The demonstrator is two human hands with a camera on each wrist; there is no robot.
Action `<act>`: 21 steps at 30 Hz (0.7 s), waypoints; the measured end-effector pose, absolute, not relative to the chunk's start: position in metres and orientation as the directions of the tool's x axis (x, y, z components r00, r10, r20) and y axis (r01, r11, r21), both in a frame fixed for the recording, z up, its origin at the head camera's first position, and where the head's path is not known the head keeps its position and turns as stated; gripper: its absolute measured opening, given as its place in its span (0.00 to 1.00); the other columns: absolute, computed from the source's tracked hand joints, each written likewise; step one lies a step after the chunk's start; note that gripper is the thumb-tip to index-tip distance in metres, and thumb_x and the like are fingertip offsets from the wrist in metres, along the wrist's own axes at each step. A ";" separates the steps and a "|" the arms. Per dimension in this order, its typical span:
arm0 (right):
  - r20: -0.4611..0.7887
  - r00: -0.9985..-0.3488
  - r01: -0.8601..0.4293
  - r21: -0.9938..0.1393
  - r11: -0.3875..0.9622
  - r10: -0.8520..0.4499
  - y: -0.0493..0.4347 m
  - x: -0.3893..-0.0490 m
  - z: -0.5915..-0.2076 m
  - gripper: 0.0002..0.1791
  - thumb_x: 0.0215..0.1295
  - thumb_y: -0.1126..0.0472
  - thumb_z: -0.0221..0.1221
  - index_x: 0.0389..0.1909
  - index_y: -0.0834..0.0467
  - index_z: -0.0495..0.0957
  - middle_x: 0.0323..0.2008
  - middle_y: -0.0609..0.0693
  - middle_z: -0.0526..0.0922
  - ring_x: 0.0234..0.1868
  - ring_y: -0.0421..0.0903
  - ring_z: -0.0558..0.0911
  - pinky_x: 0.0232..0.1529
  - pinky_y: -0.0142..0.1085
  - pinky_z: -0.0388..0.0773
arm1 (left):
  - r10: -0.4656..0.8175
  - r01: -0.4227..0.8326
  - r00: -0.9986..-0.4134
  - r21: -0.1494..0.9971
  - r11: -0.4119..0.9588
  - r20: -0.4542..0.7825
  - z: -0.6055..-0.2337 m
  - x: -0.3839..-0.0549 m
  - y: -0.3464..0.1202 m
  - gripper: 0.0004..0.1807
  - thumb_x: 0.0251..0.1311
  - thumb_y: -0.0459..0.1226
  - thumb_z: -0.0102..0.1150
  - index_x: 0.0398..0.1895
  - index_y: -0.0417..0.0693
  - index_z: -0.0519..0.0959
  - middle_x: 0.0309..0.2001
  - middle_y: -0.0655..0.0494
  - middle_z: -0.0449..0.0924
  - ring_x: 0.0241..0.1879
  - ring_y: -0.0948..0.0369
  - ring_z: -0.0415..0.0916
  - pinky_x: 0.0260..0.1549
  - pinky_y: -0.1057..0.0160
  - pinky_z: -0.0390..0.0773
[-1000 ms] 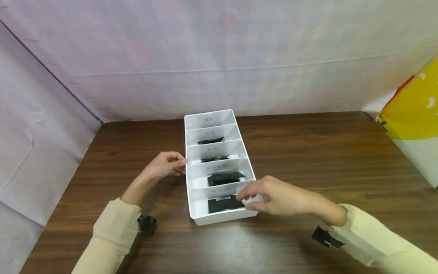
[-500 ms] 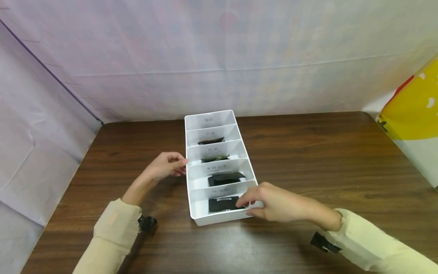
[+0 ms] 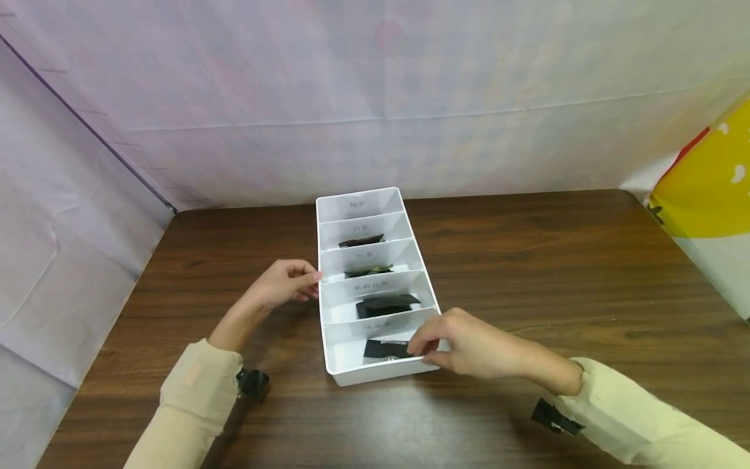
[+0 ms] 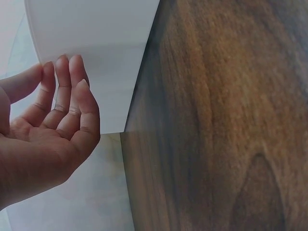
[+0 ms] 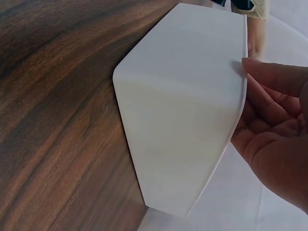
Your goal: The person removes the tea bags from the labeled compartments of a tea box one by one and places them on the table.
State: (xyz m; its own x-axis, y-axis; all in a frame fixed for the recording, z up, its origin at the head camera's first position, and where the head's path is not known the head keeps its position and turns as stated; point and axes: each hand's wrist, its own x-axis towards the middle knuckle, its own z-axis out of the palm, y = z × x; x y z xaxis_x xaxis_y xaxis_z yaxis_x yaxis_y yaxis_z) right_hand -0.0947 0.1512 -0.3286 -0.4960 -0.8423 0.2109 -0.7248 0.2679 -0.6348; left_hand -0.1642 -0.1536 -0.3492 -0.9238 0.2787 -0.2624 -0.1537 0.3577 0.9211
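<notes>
A long white divided box [image 3: 387, 376] stands on the table, its compartments marked with handwritten labels. My left hand [image 3: 287, 283] pinches its left rim between thumb and index finger; in the left wrist view the other fingers curl loosely beside the wall. At the near right corner, my right hand [image 3: 474, 345] has its fingers over the rim, while the thumb [image 5: 269, 77] presses the outer wall. The right fingertips overlap the right end of a flat black sachet [image 3: 383, 350] in the nearest compartment. Behind the divider lies another black sachet [image 3: 383, 305].
The third compartment from the front holds a greenish sachet [image 3: 368, 270], and the fourth a dark reddish sachet [image 3: 362, 241]. Pale cloth [image 3: 375, 98] hangs behind the brown wooden table [image 3: 556, 273]. A yellow printed cloth [image 3: 715, 189] is at far right.
My right fingers have moved in closer around the near right corner. The nearest black sachet has shifted slightly right and turned. My left hand and the box stay put.
</notes>
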 end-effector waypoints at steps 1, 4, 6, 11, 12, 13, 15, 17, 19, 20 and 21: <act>0.219 -0.497 -0.724 -0.638 0.262 -0.840 0.151 -0.095 -0.328 0.11 0.46 0.77 0.62 0.32 0.63 0.81 0.30 0.49 0.82 0.31 0.36 0.79 0.35 0.25 0.76 | 0.279 -0.153 -0.924 0.921 0.358 -0.262 -0.349 -0.164 -0.154 0.09 0.64 0.33 0.51 0.32 0.33 0.74 0.32 0.37 0.77 0.34 0.49 0.78 0.39 0.52 0.76; 0.250 -0.488 -0.736 -0.633 0.240 -0.836 0.151 -0.095 -0.327 0.11 0.46 0.78 0.62 0.31 0.62 0.81 0.29 0.48 0.82 0.30 0.36 0.79 0.34 0.25 0.76 | 0.281 -0.153 -0.923 0.920 0.361 -0.264 -0.349 -0.164 -0.154 0.09 0.64 0.33 0.51 0.32 0.33 0.73 0.32 0.37 0.77 0.34 0.49 0.78 0.39 0.52 0.76; 0.266 -0.484 -0.742 -0.630 0.230 -0.834 0.151 -0.095 -0.326 0.12 0.45 0.78 0.62 0.30 0.61 0.81 0.29 0.47 0.82 0.31 0.37 0.79 0.34 0.26 0.76 | 0.280 -0.154 -0.923 0.920 0.361 -0.265 -0.349 -0.164 -0.154 0.09 0.64 0.33 0.51 0.32 0.33 0.73 0.32 0.37 0.77 0.34 0.50 0.78 0.38 0.53 0.76; 0.282 -0.511 -0.742 -0.621 0.252 -0.812 0.152 -0.097 -0.325 0.12 0.46 0.78 0.62 0.30 0.59 0.81 0.29 0.45 0.83 0.32 0.38 0.80 0.35 0.28 0.76 | 0.275 -0.157 -0.923 0.916 0.370 -0.270 -0.349 -0.165 -0.154 0.09 0.63 0.34 0.52 0.31 0.34 0.74 0.31 0.38 0.77 0.33 0.51 0.79 0.37 0.54 0.77; 0.286 -0.520 -0.739 -0.623 0.256 -0.805 0.152 -0.097 -0.324 0.12 0.47 0.77 0.62 0.30 0.59 0.81 0.29 0.45 0.83 0.32 0.38 0.80 0.34 0.28 0.76 | 0.274 -0.158 -0.923 0.915 0.372 -0.271 -0.349 -0.165 -0.154 0.09 0.63 0.34 0.52 0.31 0.34 0.74 0.30 0.38 0.77 0.33 0.51 0.79 0.37 0.54 0.77; 0.295 -0.526 -0.739 -0.623 0.257 -0.798 0.152 -0.097 -0.324 0.12 0.47 0.77 0.62 0.30 0.59 0.82 0.29 0.46 0.83 0.32 0.38 0.80 0.34 0.28 0.76 | 0.273 -0.159 -0.923 0.914 0.373 -0.272 -0.349 -0.165 -0.154 0.09 0.63 0.34 0.52 0.31 0.34 0.74 0.30 0.39 0.77 0.32 0.51 0.79 0.37 0.53 0.77; 0.320 -0.534 -0.742 -0.621 0.252 -0.782 0.152 -0.099 -0.321 0.12 0.47 0.78 0.62 0.29 0.60 0.82 0.29 0.46 0.83 0.31 0.39 0.80 0.33 0.28 0.76 | 0.273 -0.161 -0.922 0.915 0.371 -0.273 -0.349 -0.165 -0.154 0.09 0.63 0.34 0.52 0.31 0.34 0.74 0.30 0.39 0.78 0.32 0.51 0.79 0.37 0.54 0.77; 0.349 -0.537 -0.751 -0.612 0.247 -0.768 0.152 -0.101 -0.318 0.12 0.46 0.78 0.63 0.29 0.60 0.82 0.29 0.47 0.83 0.31 0.39 0.80 0.32 0.28 0.76 | 0.272 -0.163 -0.923 0.915 0.368 -0.273 -0.349 -0.165 -0.154 0.09 0.63 0.34 0.52 0.31 0.34 0.74 0.30 0.40 0.78 0.32 0.52 0.78 0.37 0.54 0.77; 0.367 -0.547 -0.752 -0.611 0.249 -0.753 0.153 -0.103 -0.313 0.11 0.46 0.78 0.62 0.30 0.60 0.82 0.29 0.48 0.83 0.31 0.40 0.80 0.32 0.28 0.77 | 0.271 -0.165 -0.923 0.916 0.366 -0.275 -0.349 -0.165 -0.154 0.09 0.63 0.34 0.52 0.31 0.34 0.74 0.29 0.41 0.78 0.32 0.52 0.78 0.37 0.55 0.77; 0.373 -0.553 -0.751 -0.610 0.252 -0.745 0.153 -0.105 -0.311 0.12 0.47 0.78 0.62 0.30 0.61 0.82 0.29 0.48 0.83 0.31 0.40 0.81 0.32 0.29 0.77 | 0.273 -0.164 -0.922 0.916 0.366 -0.274 -0.349 -0.165 -0.154 0.09 0.63 0.34 0.52 0.31 0.34 0.74 0.29 0.42 0.78 0.31 0.53 0.78 0.37 0.55 0.77; 0.378 -0.560 -0.750 -0.609 0.257 -0.737 0.154 -0.106 -0.308 0.12 0.46 0.78 0.63 0.30 0.61 0.82 0.30 0.49 0.83 0.31 0.41 0.81 0.33 0.29 0.77 | 0.273 -0.163 -0.923 0.917 0.365 -0.273 -0.349 -0.165 -0.154 0.09 0.63 0.34 0.52 0.31 0.34 0.74 0.28 0.43 0.78 0.31 0.54 0.78 0.36 0.56 0.77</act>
State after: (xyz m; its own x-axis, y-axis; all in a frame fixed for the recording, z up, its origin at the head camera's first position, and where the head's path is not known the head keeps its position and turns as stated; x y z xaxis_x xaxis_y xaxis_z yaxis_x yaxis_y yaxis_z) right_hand -0.1059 0.1540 -0.3082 -0.5603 -0.7370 0.3781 -0.7499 0.2575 -0.6094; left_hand -0.1655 -0.1537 -0.3494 -0.9226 0.2729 -0.2727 -0.1630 0.3650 0.9166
